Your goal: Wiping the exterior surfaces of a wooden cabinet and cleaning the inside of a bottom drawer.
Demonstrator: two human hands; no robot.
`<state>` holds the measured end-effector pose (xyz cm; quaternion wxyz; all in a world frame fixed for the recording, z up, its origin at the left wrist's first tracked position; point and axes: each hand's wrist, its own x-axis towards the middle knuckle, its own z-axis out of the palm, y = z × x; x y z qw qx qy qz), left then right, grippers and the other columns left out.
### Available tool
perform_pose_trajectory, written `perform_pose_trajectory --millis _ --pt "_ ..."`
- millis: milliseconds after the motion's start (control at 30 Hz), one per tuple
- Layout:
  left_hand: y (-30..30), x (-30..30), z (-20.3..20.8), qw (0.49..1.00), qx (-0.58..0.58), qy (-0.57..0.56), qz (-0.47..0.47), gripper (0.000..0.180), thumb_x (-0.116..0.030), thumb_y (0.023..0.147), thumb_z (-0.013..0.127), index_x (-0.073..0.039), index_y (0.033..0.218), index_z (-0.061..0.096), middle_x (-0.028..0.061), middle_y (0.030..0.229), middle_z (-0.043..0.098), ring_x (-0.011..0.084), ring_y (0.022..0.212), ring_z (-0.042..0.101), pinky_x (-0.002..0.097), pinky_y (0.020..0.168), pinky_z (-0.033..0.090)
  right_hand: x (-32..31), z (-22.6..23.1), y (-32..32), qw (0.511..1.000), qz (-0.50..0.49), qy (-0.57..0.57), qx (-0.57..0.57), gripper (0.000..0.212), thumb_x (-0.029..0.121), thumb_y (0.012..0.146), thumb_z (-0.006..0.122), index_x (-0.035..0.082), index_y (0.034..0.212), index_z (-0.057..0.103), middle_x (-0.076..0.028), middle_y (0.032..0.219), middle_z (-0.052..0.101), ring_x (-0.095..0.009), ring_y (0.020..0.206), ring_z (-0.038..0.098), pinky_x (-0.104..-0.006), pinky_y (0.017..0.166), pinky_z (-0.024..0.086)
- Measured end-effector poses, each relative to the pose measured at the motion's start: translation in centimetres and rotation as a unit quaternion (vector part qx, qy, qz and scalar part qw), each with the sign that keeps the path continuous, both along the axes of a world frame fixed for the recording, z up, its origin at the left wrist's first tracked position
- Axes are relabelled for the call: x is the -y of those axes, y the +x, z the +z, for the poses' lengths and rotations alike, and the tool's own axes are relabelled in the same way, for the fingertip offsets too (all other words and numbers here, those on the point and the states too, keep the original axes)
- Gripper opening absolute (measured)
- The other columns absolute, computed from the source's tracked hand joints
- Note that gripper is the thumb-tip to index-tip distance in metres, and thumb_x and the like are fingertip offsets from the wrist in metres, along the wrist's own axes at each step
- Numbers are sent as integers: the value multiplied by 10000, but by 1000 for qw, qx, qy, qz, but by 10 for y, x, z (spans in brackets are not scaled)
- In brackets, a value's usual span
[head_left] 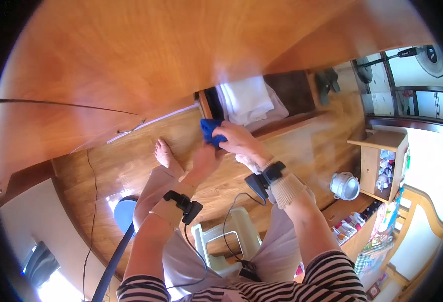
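A small bunched blue cloth [210, 129] is held up in front of an open wooden drawer. My right hand [237, 139] grips it from the right, fingers curled over its edge. Just below, my left hand [207, 159] closes on the cloth's lower part, with its fingertips partly hidden. Inside the drawer [294, 122] lie a folded white cloth [246, 99] and a greyish-pink one [276, 111] under it. The drawer's right side shows its dark bottom.
A wooden cabinet front [156, 50] rises close ahead. My legs straddle a pale plastic stool [209, 232]. To the right stand a white bucket [344, 186] and a small wooden shelf [381, 141] with items. A thin cable [94, 189] trails along the floor at left.
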<state>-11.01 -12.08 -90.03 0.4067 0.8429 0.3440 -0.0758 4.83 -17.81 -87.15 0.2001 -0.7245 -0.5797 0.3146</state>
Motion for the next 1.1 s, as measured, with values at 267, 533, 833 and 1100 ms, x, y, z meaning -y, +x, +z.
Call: perform_pose_trajectory --millis 267,533,833,1100 --pt "-1 -5 -23 989 60 61 -120 321 -249 750 712 -17 958 637 157 1010 608 364 843 634 467 688 524 6 -16 11 965 120 26 231 38 150 676 668 125 651 656 -94 749 629 -285 687 648 -411 606 489" --pt "-6 -10 -11 988 94 44 -117 331 -129 693 714 -23 980 588 143 1012 571 350 850 624 453 710 512 128 85 187 975 -44 -128 175 209 131 711 665 170 914 695 -93 993 621 -324 991 590 -416 840 476" --pt "5 -7 -10 990 82 25 -114 358 -87 697 694 -42 1033 579 126 977 560 353 848 622 460 688 510 155 -46 312 766 -26 -435 473 198 184 730 647 109 889 738 -118 927 710 -326 910 680 -432 746 539" --pt "1 -7 0 988 55 32 -139 300 -60 709 672 -41 993 577 127 978 560 333 850 626 441 683 502 84 -22 229 900 25 -361 242 272 243 734 598 88 905 742 -187 992 695 -360 954 671 -447 814 536"
